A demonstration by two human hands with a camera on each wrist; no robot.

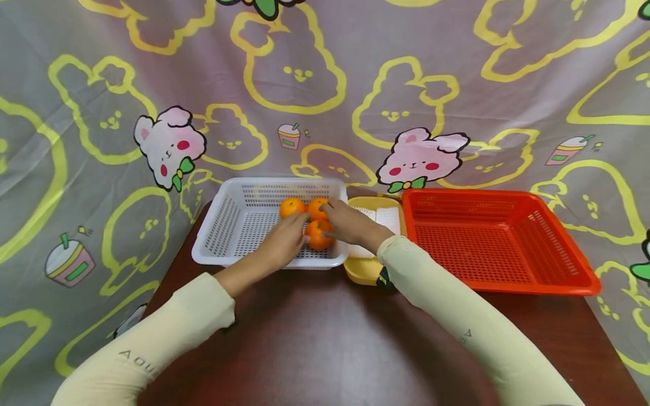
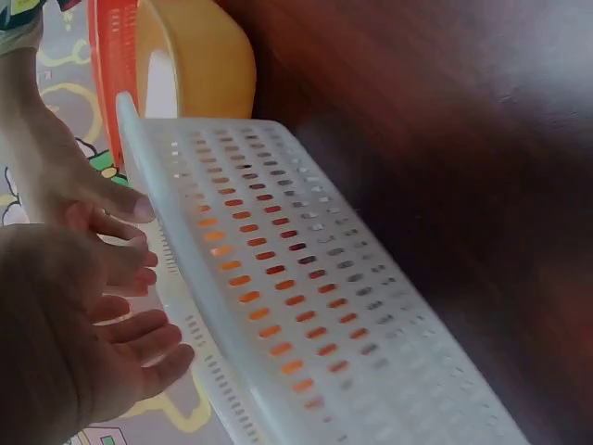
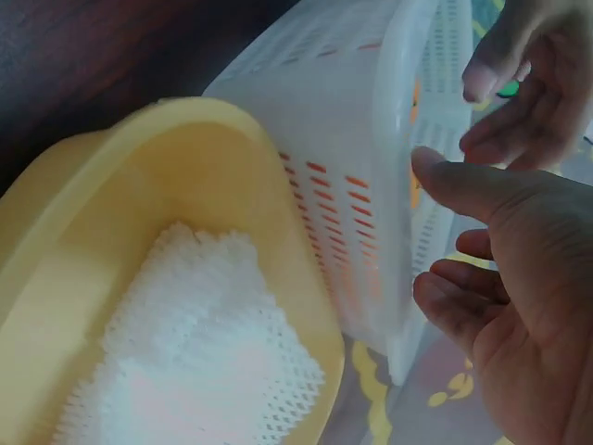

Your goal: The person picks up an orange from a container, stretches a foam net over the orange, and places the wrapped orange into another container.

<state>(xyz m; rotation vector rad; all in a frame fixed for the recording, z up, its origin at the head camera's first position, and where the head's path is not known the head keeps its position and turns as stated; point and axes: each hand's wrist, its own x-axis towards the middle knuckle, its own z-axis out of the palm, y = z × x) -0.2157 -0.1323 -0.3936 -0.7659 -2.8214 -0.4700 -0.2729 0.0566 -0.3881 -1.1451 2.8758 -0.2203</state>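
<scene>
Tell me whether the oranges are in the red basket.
No: the head view shows three oranges in the white basket, while the red basket stands apart, beyond the yellow tub.

- Free room: the left part of the white rectangular slotted plastic basket (image 1: 284, 181), reachable from above.
- In its right part, 3 round orange fruits (image 1: 292, 208) and both hands (image 1: 288, 241) crowd the space.
- Just right, the yellow oval plastic basin (image 1: 363, 275) stands between it and the red rectangular plastic basket (image 1: 467, 248).
- Patterned grey cloth (image 1: 299, 90) blocks behind.
- Front: passage above dark glossy tabletop (image 1: 330, 338).
</scene>
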